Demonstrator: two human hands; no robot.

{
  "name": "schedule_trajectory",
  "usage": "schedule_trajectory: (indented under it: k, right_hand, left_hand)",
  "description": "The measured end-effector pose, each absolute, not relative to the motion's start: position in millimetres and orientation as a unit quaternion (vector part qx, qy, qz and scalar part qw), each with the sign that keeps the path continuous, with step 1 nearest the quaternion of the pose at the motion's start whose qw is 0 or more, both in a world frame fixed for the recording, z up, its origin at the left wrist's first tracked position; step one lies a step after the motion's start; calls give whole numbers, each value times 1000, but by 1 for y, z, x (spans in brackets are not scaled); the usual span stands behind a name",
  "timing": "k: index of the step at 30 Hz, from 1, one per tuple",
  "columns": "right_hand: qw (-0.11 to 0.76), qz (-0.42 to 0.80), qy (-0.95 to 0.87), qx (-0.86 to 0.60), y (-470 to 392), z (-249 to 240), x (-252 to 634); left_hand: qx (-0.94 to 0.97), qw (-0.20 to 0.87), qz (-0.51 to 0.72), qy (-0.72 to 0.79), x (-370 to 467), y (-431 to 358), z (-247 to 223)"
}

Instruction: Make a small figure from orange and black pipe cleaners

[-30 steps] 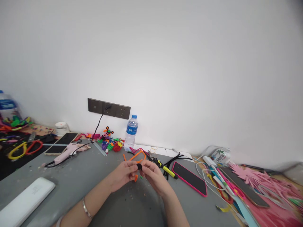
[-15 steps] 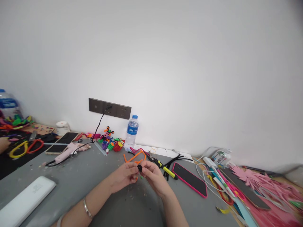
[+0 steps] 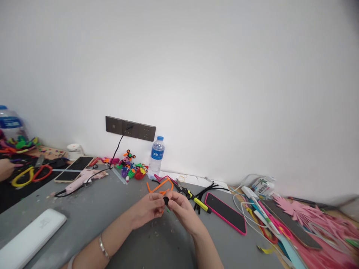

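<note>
Between the fingertips of both hands is a small round black piece (image 3: 166, 200), perhaps a coil of pipe cleaner; its details are too small to make out. My left hand (image 3: 150, 207) pinches it from one side, and my right hand (image 3: 180, 207) pinches it from the other. Just beyond the fingers lie bent orange pipe cleaners (image 3: 159, 185), partly hidden by the hands. Yellow-and-black pliers (image 3: 193, 196) rest beside my right hand, over several black pipe cleaners (image 3: 209, 190).
A pink-edged phone (image 3: 226, 213) lies to the right. At the wall stand a water bottle (image 3: 156, 158) and small colourful figures (image 3: 133, 168). Left are a corded pink glue gun (image 3: 81, 181), a white power bank (image 3: 32, 239), scissors (image 3: 32, 175) and another person's hand (image 3: 6, 169).
My hands stay almost in place, still pinching the black piece, with slight finger movement. At far left, the other person's hand has moved a little further into view.
</note>
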State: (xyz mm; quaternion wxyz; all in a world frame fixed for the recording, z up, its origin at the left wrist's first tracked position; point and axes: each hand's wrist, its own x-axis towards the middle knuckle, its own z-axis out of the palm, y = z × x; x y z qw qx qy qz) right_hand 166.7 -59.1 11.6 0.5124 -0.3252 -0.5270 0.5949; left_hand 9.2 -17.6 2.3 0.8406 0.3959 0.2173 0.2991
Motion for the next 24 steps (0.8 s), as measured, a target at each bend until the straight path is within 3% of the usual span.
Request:
schedule_trajectory:
  k: [4, 9, 14, 24]
  right_hand:
    - [503, 587, -532, -347, -59, 13, 171]
    - [487, 584, -524, -383, -55, 11, 178]
    - [468, 596, -519, -396, -53, 4, 182]
    - [455, 590, -517, -422, -53, 7, 181]
  left_hand:
    - [498, 770, 318, 240, 6, -13, 6]
    - [667, 565, 401, 276, 1, -9, 10]
    - [756, 447, 409, 247, 0, -10, 6]
    - [758, 421, 414, 278, 1, -9, 5]
